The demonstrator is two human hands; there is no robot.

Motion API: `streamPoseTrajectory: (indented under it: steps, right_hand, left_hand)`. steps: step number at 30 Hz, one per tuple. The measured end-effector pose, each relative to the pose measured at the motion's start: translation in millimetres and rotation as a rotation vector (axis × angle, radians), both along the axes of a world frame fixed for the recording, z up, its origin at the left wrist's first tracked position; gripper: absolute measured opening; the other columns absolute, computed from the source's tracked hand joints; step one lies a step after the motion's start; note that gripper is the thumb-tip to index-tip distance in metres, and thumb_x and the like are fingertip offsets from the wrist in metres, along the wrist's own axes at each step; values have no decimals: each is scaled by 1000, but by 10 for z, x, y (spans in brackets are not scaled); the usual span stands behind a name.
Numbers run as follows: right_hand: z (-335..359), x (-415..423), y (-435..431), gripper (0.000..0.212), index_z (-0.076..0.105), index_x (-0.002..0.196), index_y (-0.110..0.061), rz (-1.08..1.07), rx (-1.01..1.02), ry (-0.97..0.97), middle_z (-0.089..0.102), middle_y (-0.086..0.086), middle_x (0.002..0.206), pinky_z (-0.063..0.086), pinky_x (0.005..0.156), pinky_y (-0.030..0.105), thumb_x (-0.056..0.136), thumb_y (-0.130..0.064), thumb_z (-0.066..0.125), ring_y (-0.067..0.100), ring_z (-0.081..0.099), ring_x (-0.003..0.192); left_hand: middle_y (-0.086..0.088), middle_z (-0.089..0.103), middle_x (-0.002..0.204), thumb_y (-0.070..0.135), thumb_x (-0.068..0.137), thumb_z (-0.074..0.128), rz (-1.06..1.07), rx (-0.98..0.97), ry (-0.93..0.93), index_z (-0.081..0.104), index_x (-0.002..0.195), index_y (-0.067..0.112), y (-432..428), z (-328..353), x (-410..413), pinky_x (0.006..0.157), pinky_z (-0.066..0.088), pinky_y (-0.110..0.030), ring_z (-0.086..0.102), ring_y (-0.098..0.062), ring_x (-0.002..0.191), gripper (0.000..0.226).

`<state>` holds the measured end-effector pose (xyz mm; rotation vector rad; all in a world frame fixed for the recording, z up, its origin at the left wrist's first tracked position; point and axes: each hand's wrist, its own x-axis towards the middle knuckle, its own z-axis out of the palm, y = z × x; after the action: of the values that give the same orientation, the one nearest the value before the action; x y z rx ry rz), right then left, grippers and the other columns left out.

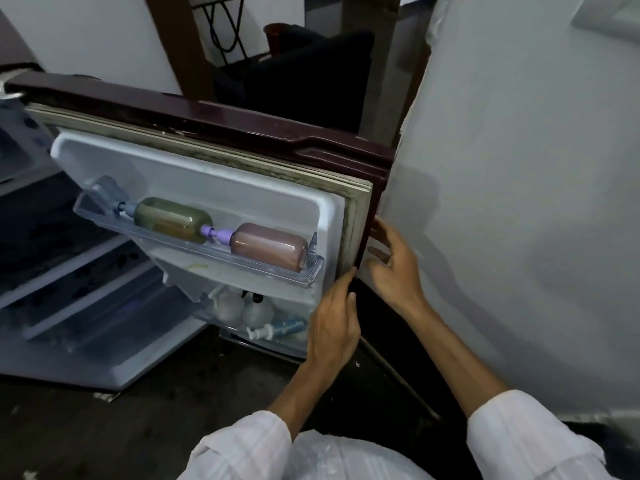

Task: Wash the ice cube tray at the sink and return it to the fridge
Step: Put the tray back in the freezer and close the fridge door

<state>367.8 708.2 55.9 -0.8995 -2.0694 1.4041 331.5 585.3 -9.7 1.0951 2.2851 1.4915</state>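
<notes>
At right, a pale grey painted wall [519, 202] fills the frame from top to floor. Left of it stands a small fridge with a maroon outer shell and white plastic lining [104, 362], its wire-edged shelves [69, 271] exposed. The fridge door [221, 181] is swung wide open, its free edge near the wall and its discoloured gasket showing along the top and side.

On the door's inner face, a clear plastic upper door bin [311, 271] holds two bottles lying on their sides, end to end: an olive-green bottle [173, 220] and a brownish-pink bottle [268, 245], each with a purple cap. A lower door bin [263, 348] holds several pale bottles [242, 310], blurred, one with a white pump top.

The left hand [334, 327] grips the door's free edge below the upper bin, fingers curled together round to the inner side and the thumb lying along the maroon rim. The right hand [394, 268] sits between door and wall, fingers loosely spread and slightly bent, their tips touching the door's outer maroon face. Both arms wear white sleeves [242, 448].

The ice cube tray cannot be made out anywhere in this view; neither hand holds it.
</notes>
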Motion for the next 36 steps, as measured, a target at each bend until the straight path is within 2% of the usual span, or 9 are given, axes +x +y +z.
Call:
streamPoseTrajectory:
  steps: [3,7,10,15,21,26,30,33,36]
  right_hand:
    - [55,21,71,73,49,133,-28,4,-77,14,52,-27,119,43,100,10,83,25,48,-26,50,104]
    - [80,76,98,65,53,129,-24,57,-73,11,59,-7,125,45,97,12,84,23,50,-8,57,108]
    - [50,143,76,60,57,130,-20,102,-53,-19,61,-5,127,46,103,20,85,20,53,6,58,118]
    - [18,274,-97,51,62,118,-29,144,-104,-7,67,-9,119,49,96,17,89,12,56,1,61,112]
    - [8,414,-354,45,67,109,-27,215,-164,27,71,-14,108,51,88,12,90,11,56,-2,66,102]
    - [-15,494,-592,37,71,108,-20,302,-187,38,74,-11,102,51,85,13,91,10,56,3,69,98]
    - [-37,492,-818,33,73,102,-18,369,-182,65,76,-4,98,53,84,18,91,8,57,7,71,95]
    - [-42,480,-1008,32,74,97,-18,413,-218,85,76,-1,92,55,82,20,90,9,57,10,72,90]
    - [-39,466,-1167,32,75,97,-13,485,-204,81,77,-3,91,56,81,21,89,11,55,9,72,90]
  left_hand:
    - [-3,62,135,13,103,39,54,27,-55,52,138,14,-10,10,59,105,45,-25,56,-10,123,37]
    - [-2,62,135,8,104,39,100,56,-127,53,137,14,-47,-13,167,106,46,-30,56,-9,125,37]
    - [-2,61,136,9,104,38,101,63,-137,53,138,13,-103,-75,275,105,47,-37,56,-10,126,37]
    - [1,59,139,14,105,41,137,59,-111,51,140,14,-231,-117,437,107,46,-35,54,-8,129,37]
    - [2,45,152,10,103,45,127,19,-87,40,150,13,-454,-177,645,116,36,-34,40,-5,141,47]
    - [6,28,161,22,105,41,109,-6,-145,20,155,25,-644,-159,795,121,26,-30,26,-3,147,54]
    - [2,21,165,27,103,41,136,-68,-180,7,157,28,-792,-219,835,122,27,-38,23,-8,150,63]
    - [15,7,165,32,103,40,163,-67,-157,-4,154,39,-899,-237,867,123,24,-35,14,-2,151,68]
    - [26,4,160,24,101,45,236,-29,-146,-4,152,42,-993,-219,877,122,24,-29,15,-1,150,73]
